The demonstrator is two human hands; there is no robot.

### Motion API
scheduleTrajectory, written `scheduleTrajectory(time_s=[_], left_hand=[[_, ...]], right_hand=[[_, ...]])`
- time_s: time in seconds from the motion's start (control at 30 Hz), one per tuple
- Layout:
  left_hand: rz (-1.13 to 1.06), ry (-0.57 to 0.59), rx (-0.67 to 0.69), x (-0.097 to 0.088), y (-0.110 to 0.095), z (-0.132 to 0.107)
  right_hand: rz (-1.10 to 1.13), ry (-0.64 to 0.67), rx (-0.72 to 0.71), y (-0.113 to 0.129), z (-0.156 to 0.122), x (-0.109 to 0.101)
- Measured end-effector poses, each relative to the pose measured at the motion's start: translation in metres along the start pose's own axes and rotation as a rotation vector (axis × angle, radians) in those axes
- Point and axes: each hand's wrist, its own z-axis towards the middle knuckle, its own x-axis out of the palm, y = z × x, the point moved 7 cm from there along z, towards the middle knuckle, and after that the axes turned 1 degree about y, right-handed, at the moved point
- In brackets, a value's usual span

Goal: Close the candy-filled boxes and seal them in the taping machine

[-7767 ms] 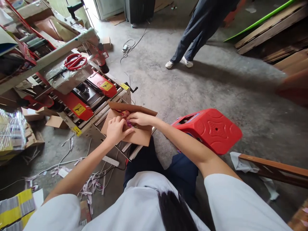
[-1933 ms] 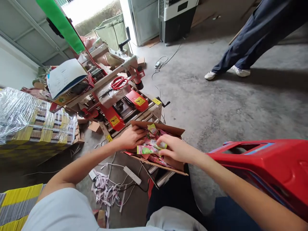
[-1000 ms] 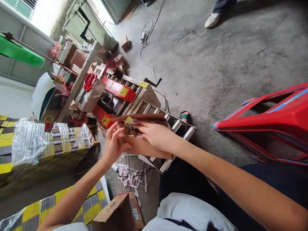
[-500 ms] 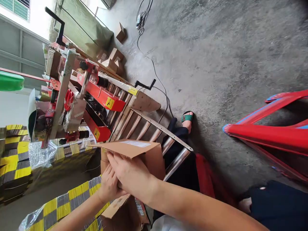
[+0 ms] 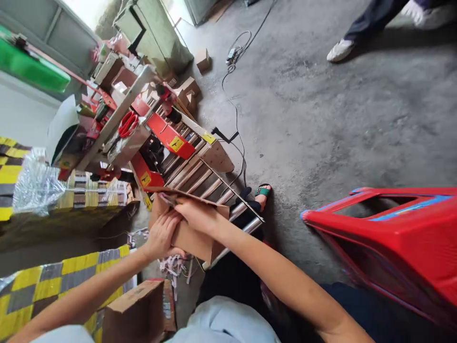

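Observation:
A brown cardboard box (image 5: pixel 194 240) rests on the near end of a roller conveyor (image 5: pixel 200 178). My left hand (image 5: pixel 162 233) lies against the box's near side with its fingers pressed on the cardboard. My right hand (image 5: pixel 194 214) reaches over the box's top edge and holds down a flap (image 5: pixel 167 193). The flaps cover the box's contents.
The red sealing machine (image 5: pixel 157 138) with red scissors (image 5: pixel 127 123) on it stands behind the box. Wrapped yellow-and-grey stacks (image 5: pixel 39 190) lie at the left, another carton (image 5: pixel 137 312) near my lap, a red plastic stool (image 5: pixel 389 238) at the right. Another person's feet (image 5: pixel 341 47) are at the top right.
The box was open with colourful packets showing; its flaps now lie folded over them. Both hands moved from the contents to the flaps and side. My head has tilted.

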Motion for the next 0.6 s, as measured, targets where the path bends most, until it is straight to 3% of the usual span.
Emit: scheduleTrajectory(time_s=[0.1, 0.17, 0.23, 0.3, 0.37, 0.47, 0.6], left_hand=[[-0.058, 0.016, -0.034, 0.010, 0.004, 0.003], [-0.094, 0.004, -0.035, 0.014, 0.006, 0.006], [-0.114, -0.032, -0.019, 0.017, 0.006, 0.007], [-0.109, -0.109, -0.023, 0.018, 0.007, 0.005], [-0.092, -0.260, -0.068, 0.014, 0.011, -0.001], [-0.096, -0.446, -0.155, 0.005, 0.019, -0.014], [-0.174, -0.400, -0.117, -0.004, 0.025, -0.016]], right_hand=[[-0.149, 0.049, 0.022, 0.007, 0.018, -0.009], [-0.321, 0.043, 0.169, 0.002, 0.034, -0.019], [-0.443, 0.122, 0.352, -0.006, 0.041, -0.019], [-0.470, 0.273, 0.422, -0.009, 0.030, -0.005], [-0.486, 0.370, 0.378, -0.009, 0.008, 0.012], [-0.530, 0.350, 0.306, -0.018, -0.025, 0.023], [-0.447, 0.310, 0.317, -0.032, -0.030, 0.014]])
